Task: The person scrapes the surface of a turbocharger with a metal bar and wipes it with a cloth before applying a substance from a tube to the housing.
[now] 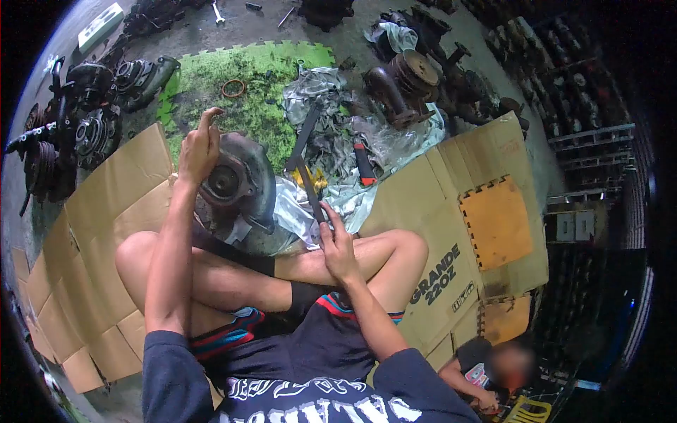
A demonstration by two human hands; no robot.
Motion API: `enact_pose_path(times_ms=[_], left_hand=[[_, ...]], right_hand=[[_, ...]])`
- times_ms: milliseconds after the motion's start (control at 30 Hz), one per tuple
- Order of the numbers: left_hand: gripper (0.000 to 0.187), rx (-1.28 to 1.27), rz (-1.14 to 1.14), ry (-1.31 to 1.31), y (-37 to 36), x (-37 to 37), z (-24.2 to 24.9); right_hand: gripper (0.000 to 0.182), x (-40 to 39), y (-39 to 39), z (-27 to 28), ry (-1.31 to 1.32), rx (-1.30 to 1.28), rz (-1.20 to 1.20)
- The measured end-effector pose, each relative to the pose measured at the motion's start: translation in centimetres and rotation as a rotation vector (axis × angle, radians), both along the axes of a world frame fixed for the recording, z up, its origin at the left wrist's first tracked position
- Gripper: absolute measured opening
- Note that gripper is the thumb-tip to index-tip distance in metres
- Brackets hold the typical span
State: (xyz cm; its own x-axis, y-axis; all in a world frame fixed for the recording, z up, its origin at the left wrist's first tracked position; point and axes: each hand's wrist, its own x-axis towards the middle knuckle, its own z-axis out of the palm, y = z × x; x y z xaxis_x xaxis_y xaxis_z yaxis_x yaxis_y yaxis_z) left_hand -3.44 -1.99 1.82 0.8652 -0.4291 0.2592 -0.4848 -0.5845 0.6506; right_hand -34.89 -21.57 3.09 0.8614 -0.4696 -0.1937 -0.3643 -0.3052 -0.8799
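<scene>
A rounded metal housing (257, 173) with a round opening rests in front of the crossed legs. My left hand (201, 150) is at its upper left side, index finger extended and the other fingers curled; what it may hold is hidden. My right hand (338, 247) is closed around the lower end of a long dark metal tool (309, 189), whose far part reaches up over grey rags (321, 88). To the right of the tool lies a red and black handle (364, 163). An orange ring (233, 88) lies on the green foam mat (201, 67).
Flattened cardboard (106, 240) lies on both sides, with orange foam pieces (497, 222) at right. Metal parts (99, 134) stand at left, more (412, 74) at upper right. A wrench (218, 13) lies beyond the mat. Another person (476, 370) sits at lower right.
</scene>
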Motion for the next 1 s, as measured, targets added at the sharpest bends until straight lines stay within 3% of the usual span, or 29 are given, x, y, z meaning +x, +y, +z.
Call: enact_pose_path(times_ms=[300, 1000], left_hand=[[0.036, -0.118, -0.021, -0.060, -0.1, 0.4, -1.0], [0.036, -0.090, -0.015, -0.025, 0.0, 0.3, -0.7]], right_hand=[[0.044, -0.1, 0.0, -1.1, -0.058, 0.017, -0.031], [0.039, 0.0, 0.0, -1.0, -0.034, -0.022, -0.024]])
